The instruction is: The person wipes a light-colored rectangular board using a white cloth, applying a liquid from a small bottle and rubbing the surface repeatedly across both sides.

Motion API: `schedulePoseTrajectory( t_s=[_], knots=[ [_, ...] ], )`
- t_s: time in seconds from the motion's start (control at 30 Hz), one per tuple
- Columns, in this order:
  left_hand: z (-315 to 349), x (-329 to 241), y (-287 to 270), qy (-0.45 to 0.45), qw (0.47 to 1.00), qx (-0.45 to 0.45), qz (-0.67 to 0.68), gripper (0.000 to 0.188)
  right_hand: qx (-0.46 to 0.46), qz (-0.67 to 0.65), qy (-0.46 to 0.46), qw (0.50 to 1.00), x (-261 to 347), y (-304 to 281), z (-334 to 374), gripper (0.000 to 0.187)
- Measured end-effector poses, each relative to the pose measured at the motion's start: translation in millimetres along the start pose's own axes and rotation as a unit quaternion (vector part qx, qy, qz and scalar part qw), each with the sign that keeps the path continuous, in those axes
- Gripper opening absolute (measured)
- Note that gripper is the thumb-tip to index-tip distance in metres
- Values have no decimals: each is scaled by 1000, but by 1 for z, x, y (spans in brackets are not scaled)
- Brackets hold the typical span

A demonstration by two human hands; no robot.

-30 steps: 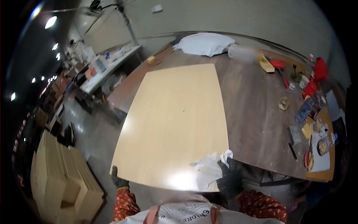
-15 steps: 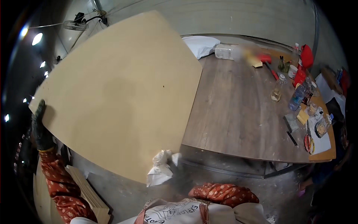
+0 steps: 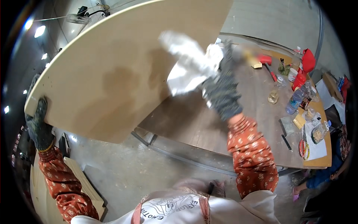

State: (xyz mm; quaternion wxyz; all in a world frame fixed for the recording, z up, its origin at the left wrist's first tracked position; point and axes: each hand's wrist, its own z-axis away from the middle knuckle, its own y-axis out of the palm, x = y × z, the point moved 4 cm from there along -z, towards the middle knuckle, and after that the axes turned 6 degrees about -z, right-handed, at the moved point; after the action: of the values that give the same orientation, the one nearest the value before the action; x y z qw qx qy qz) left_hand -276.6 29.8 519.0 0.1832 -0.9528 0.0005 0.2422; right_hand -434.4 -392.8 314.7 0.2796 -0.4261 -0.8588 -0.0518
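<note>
A large pale beige board (image 3: 123, 56) slants up across the left and middle of the head view. At its left edge my left hand (image 3: 40, 125), in a dark glove, is closed on the rim with the thumb over the face. My right hand (image 3: 223, 91), gloved in dark grey, clutches a crumpled white cloth (image 3: 186, 74) in front of the board's right part. The cloth is blurred by motion, and whether it touches the board I cannot tell. Beneath and to the right lies a brown wood-grain table (image 3: 250, 108), partly covered by the board.
Along the table's right side are a red hammer (image 3: 265, 59), a clear bottle (image 3: 275, 91), a blue-tinted bottle (image 3: 295, 100), a grey block (image 3: 287, 126) and scissors (image 3: 304, 145). Stacked boards (image 3: 80, 177) stand at lower left. Part of another person (image 3: 317, 181) shows at right.
My right hand has swung up from the board's lower edge with the white cloth. The board has tilted, its upper end rising out of view. My left hand keeps its hold.
</note>
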Motion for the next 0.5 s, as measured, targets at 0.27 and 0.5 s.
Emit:
schedulePoseTrajectory(
  t_s=[0.27, 0.5],
  knots=[
    [139, 46, -48, -98, 974, 30, -201, 38, -42, -33, -7, 999, 23, -61, -13, 56],
    [260, 56, 20, -106, 971, 106, -189, 25, 16, -104, 162, 981, 0, -35, 112, 45]
  ],
)
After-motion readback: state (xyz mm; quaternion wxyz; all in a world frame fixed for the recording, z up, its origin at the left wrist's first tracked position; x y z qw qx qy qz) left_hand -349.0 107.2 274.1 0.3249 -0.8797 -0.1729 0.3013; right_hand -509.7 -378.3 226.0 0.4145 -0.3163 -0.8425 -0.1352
